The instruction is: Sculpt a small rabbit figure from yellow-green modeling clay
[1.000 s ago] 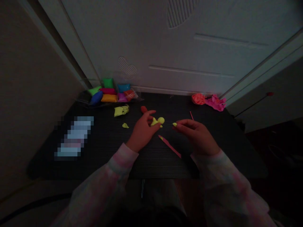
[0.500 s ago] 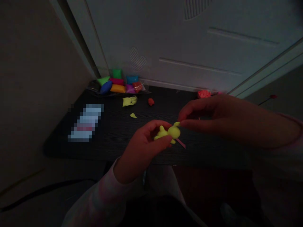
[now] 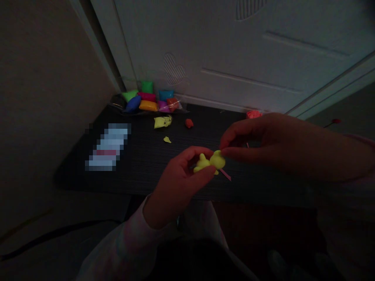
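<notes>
Between thumb and fingers, my left hand (image 3: 183, 181) grips a small yellow clay figure (image 3: 202, 165) with a rounded body and stubby limbs. Its round head (image 3: 217, 160) points toward my right hand (image 3: 263, 146). The thumb and fingertips of that hand are pinched on a small yellow ear-like piece (image 3: 217, 153) at the top of the head. Part of the body is hidden by my left thumb. Just beyond the figure, a thin pink strip (image 3: 225, 175) lies on the dark table.
On the dark table (image 3: 140, 164) are a torn yellow packet (image 3: 162, 121), a yellow scrap (image 3: 167, 139) and a red lump (image 3: 189, 123). A clear bag of colored clay packets (image 3: 148, 105) rests at the back left. A blurred-out bright rectangle (image 3: 109, 146) lies left; a coral-pink bundle (image 3: 253, 114) sits behind my right hand.
The ear-like piece stuck out from the head before; now it sits closer against the top of it. My right hand stays pinched on it. The whole view has shifted slightly.
</notes>
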The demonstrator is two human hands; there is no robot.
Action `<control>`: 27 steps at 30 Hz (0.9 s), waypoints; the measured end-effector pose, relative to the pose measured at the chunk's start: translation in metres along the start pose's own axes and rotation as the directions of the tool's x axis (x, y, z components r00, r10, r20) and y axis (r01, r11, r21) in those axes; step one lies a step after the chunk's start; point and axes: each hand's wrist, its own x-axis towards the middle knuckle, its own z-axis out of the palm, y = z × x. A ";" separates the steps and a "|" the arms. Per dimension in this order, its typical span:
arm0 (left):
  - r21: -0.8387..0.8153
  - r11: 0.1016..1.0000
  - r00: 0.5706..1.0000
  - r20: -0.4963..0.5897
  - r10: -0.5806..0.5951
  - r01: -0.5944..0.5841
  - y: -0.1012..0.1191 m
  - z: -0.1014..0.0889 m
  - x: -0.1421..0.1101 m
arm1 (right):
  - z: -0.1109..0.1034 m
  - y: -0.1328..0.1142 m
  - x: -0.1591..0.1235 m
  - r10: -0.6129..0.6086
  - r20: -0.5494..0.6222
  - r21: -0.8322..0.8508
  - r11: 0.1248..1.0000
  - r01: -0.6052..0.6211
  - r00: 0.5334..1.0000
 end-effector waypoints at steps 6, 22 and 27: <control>-0.012 1.000 1.000 0.001 -0.019 0.019 0.001 0.000 0.000 | 0.001 -0.004 0.004 0.006 0.019 -0.072 0.997 -0.004 1.000; -0.634 0.773 0.995 -0.091 -0.037 -0.029 -0.004 0.012 -0.002 | 0.069 0.003 -0.020 0.182 -0.330 0.673 0.734 0.096 0.926; -0.639 0.766 0.978 -0.194 -0.072 -0.071 -0.002 0.014 -0.005 | 0.100 -0.005 -0.019 0.297 -0.401 0.807 0.563 0.180 0.867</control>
